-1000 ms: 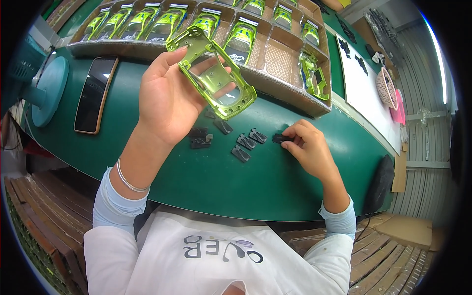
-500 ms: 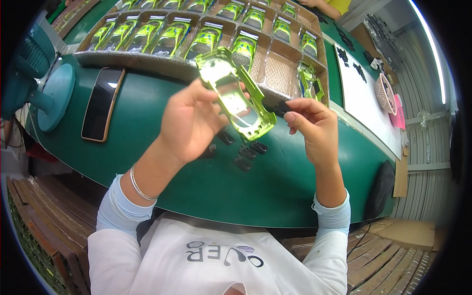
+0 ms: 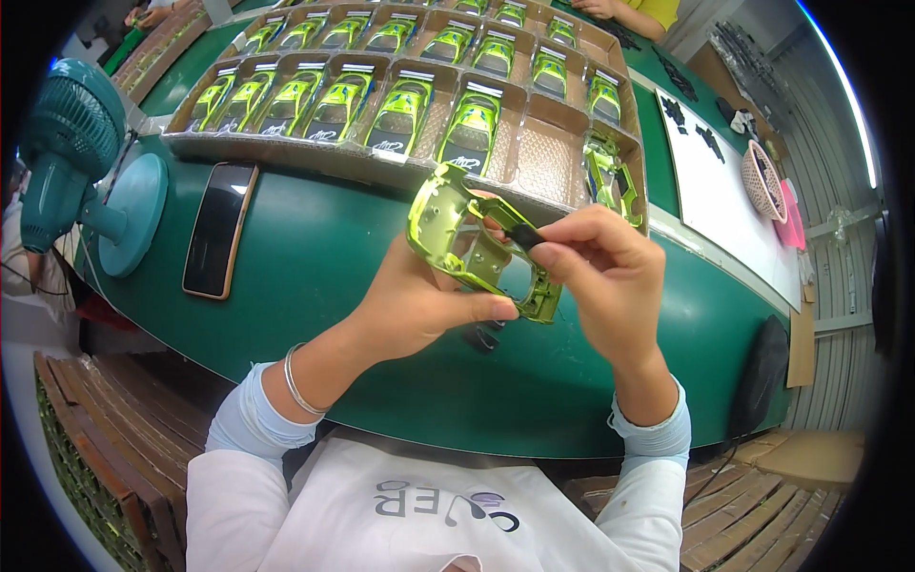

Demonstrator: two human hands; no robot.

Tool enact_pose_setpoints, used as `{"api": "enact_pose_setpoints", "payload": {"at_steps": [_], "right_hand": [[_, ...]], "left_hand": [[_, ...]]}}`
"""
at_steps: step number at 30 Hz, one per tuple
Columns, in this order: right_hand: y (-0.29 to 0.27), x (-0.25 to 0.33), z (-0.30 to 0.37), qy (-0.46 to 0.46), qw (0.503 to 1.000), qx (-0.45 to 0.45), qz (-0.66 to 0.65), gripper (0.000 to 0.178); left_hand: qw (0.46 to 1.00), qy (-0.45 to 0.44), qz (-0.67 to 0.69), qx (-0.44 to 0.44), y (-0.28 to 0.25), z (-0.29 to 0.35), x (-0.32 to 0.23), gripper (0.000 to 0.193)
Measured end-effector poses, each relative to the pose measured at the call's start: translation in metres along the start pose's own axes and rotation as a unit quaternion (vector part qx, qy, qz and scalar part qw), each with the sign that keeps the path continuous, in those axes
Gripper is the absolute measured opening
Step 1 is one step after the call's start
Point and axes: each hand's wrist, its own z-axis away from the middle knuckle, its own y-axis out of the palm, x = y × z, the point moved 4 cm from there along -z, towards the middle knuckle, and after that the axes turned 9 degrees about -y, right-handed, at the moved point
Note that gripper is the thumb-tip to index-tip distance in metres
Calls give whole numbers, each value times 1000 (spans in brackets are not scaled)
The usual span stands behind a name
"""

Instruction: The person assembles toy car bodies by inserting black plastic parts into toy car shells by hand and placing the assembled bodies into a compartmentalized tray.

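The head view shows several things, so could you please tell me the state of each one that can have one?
left hand: gripping the green car shell
right hand: pinching the black part
green car shell: tilted, inner side showing
black part: at the shell's edge; contact unclear
carton: open, holding green cars
phone: flat, screen dark
fan: upright; spinning unclear

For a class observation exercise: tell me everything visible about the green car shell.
The car shell is shiny green and looks plastic: a hollow toy body with large openings and small raised posts inside. It is tilted, inner side facing the camera, above the green table. The left hand grips it, thumb at its near end; the right hand holds a black piece at its right side; whether fitted is unclear.
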Motion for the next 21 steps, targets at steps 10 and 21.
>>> {"api": "enact_pose_setpoints", "payload": {"at_steps": [10, 21], "right_hand": [[14, 4, 3, -138, 967, 12, 214, 10], [21, -8, -1, -129, 974, -34, 184, 8]], "left_hand": [[997, 15, -69, -43, 4, 1, 7, 65], [996, -25, -87, -26, 1, -4, 3, 57]]}}
